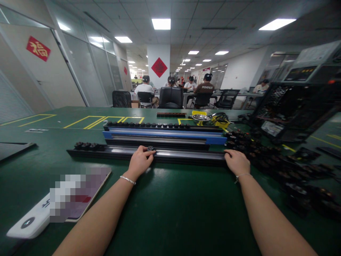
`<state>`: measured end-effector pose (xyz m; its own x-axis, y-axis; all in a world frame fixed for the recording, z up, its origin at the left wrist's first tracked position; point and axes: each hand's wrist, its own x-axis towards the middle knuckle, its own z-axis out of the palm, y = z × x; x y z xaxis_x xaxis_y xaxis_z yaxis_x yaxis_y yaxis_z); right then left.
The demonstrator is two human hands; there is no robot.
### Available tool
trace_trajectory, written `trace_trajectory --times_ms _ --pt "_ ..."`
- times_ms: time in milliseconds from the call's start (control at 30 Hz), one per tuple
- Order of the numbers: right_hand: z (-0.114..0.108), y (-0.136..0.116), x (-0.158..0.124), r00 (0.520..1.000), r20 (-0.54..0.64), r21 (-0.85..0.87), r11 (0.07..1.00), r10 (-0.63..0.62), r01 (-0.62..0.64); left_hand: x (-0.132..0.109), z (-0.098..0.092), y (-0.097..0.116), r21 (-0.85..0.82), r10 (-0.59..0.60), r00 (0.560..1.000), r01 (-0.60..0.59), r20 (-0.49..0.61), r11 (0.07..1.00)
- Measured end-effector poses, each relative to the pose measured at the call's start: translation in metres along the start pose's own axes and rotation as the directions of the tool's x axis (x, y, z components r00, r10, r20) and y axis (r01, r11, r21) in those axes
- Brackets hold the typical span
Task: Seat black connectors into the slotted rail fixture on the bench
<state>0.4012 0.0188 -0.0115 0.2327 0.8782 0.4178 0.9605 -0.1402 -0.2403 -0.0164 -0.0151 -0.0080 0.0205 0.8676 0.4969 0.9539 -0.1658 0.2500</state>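
A long black channel-shaped rail (181, 154) lies crosswise on the green table, its inner face shiny. Several small black round parts (86, 146) sit in a row at its left end. My left hand (140, 160) is closed on another small black part (150, 148), held in the rail left of its middle. At the rail's right end, my right hand (238, 160) grips the tip with its fingers curled over the edge; the thumb is partly hidden. Just behind lies a blue-edged rail (165, 137), and past it a black strip (160, 125) lined with similar parts.
A large pile of black parts (287, 167) spreads over the right side, below an open black computer case (285, 110). A white device (29, 224) and a phone-like slab (99, 181) lie front left. A metal bowl (201, 117) stands behind. People sit at far desks.
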Motion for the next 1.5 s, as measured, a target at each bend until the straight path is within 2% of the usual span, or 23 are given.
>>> trace_trajectory --times_ms 367,667,933,1133,1500 --pt "0.0008 0.0011 0.0006 1.0 0.002 0.015 1.0 -0.002 0.002 -0.0004 -0.0014 0.0003 -0.009 0.005 1.0 -0.005 0.002 1.0" --pt "-0.0002 -0.0012 0.0001 1.0 0.013 0.001 1.0 -0.002 0.002 0.0 0.0011 -0.0016 -0.061 0.069 0.998 -0.068 0.009 0.996" --pt "-0.0011 -0.0021 -0.0007 1.0 0.014 0.003 1.0 0.012 -0.012 0.0 -0.0008 -0.0006 -0.081 0.058 0.998 -0.057 0.014 0.995" --pt "-0.0006 -0.0016 0.0002 1.0 0.022 0.004 1.0 0.014 -0.014 0.0 -0.0002 0.0006 -0.112 0.109 0.994 -0.104 0.034 0.988" --pt "0.0004 0.0001 0.0007 1.0 0.018 0.0 1.0 0.01 -0.01 0.0005 -0.0032 0.0015 -0.138 0.102 0.994 -0.096 0.04 0.986"
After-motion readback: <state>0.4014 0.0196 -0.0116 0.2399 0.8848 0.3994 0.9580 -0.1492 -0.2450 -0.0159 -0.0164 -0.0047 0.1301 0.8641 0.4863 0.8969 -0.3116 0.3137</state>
